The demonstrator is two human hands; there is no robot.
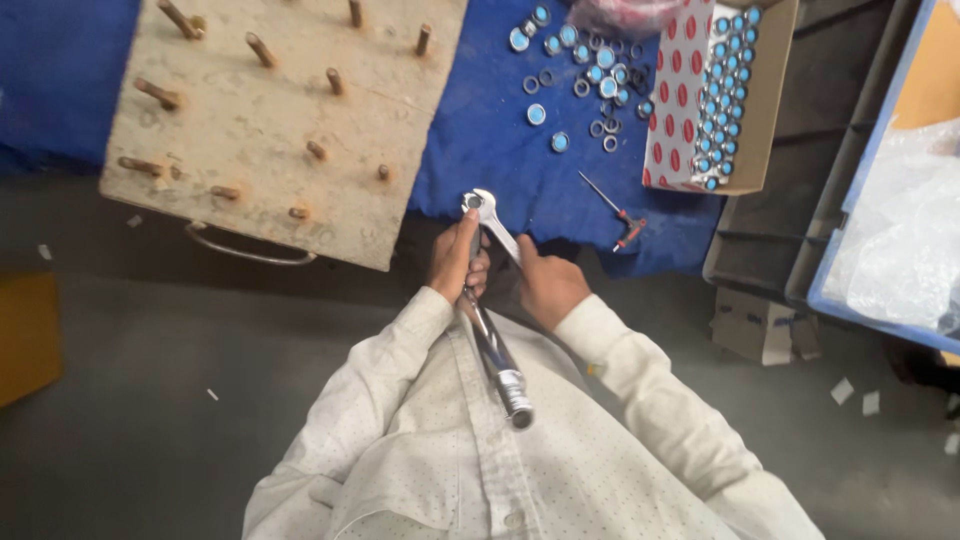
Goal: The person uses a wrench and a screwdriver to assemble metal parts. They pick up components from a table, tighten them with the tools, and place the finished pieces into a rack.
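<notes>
Over the blue counter [480,150], a ratchet wrench [490,330] is grasped by left hand [455,262] and right hand [548,285]; loose bearings [590,75] lie unhandled beyond.

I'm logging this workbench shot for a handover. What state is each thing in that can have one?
Long chrome ratchet wrench: held upright-ish, head up, handle end toward the chest.
Left hand: closed around the wrench near its head.
Right hand: closed on a small silver spanner.
Red-dotted cardboard box: open, filled with blue-capped rings.
Loose blue-capped rings: scattered on the blue cloth.
Red-handled screwdriver: lying flat, untouched.
Wooden peg board: pegs bare.
</notes>
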